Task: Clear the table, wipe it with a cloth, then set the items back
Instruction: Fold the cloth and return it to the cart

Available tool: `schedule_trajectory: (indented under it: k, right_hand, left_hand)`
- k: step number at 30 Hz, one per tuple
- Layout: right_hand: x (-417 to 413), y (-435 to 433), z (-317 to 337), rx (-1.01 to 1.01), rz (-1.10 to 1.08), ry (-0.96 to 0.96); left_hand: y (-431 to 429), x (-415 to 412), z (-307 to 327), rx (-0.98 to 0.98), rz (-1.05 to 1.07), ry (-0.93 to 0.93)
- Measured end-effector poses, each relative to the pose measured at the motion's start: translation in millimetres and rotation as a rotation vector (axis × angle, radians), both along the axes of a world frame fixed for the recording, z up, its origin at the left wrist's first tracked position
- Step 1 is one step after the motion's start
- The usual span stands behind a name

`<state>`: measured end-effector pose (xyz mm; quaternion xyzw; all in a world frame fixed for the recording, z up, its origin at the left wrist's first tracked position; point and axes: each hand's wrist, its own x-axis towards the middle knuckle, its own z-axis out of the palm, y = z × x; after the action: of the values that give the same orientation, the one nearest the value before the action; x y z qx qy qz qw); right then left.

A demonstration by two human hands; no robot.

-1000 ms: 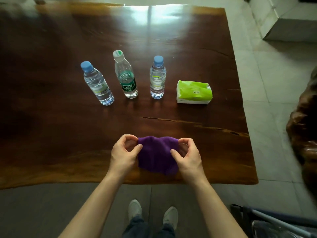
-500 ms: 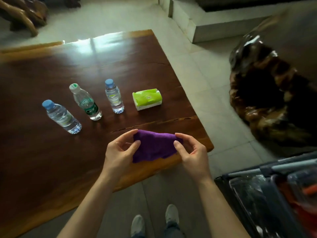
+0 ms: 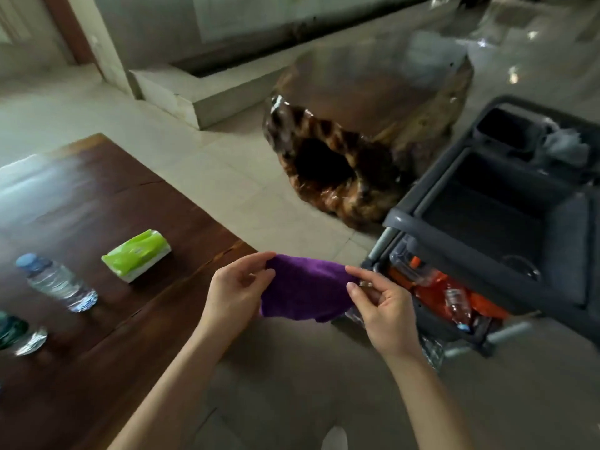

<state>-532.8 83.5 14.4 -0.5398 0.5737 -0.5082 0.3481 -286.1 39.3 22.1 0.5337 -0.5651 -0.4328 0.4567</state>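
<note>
both hands (image 3: pixel 238 289) (image 3: pixel 386 311) pinch the purple cloth (image 3: pixel 303 295) off the worktop (image 3: pixel 107 203); loose grip may drop it onto the floor (image 3: pixel 292 368).

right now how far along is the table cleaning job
Done: apparently nothing; the clear plastic water bottle and green tissue pack sit on the dark wooden table. In hand: left hand and right hand pinch the purple cloth. Left: clearing, wiping, resetting.

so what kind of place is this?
Probably a lobby or lounge being cleaned, not a lab. Clues: a big polished wooden table, a carved tree-stump seat on tiled floor, and a grey cleaning cart beside the person, who holds a purple cloth.
</note>
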Motion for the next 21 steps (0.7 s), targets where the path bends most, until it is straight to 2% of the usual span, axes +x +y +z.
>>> schedule_trajectory:
  k: [5,10,21]
  right_hand:
    - [-80.0,21.9,35.2,-0.085,-0.168,0.057]
    - [-154.9,31.6,61.8,-0.106,-0.296,0.077]
    - [-272.3,27.7,84.4,-0.173,-0.434,0.197]
  left_hand:
    - [-19.5,-83.0,31.3,-0.063,-0.221,-0.08]
    - [-38.2,-167.5,62.8,-0.118,-0.35,-0.099]
    - [-79.1,-306.9,95.2,-0.093,-0.497,-0.091]
